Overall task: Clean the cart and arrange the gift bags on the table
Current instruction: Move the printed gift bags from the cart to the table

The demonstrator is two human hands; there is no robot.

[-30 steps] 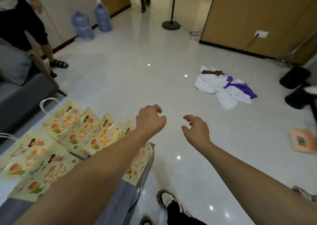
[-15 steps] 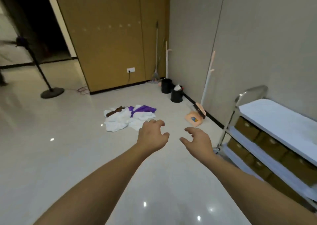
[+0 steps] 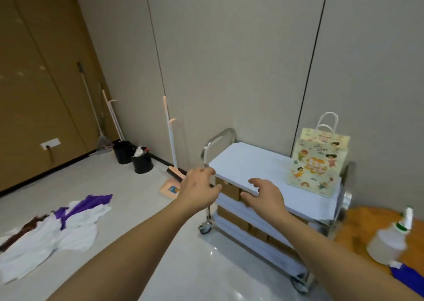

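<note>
A heap of white and purple cloths (image 3: 52, 229) lies on the floor at left. The left hand (image 3: 199, 189) reaches toward the cart (image 3: 263, 169), its grip empty with fingers loosely curled. The right hand (image 3: 263, 196) hovers before the cart's top, fingers spread. Far right on the top stands a gift bag (image 3: 315, 165); its cartoon print's lettering is too small to read. A spray bottle (image 3: 390, 238) stands at right.
</note>
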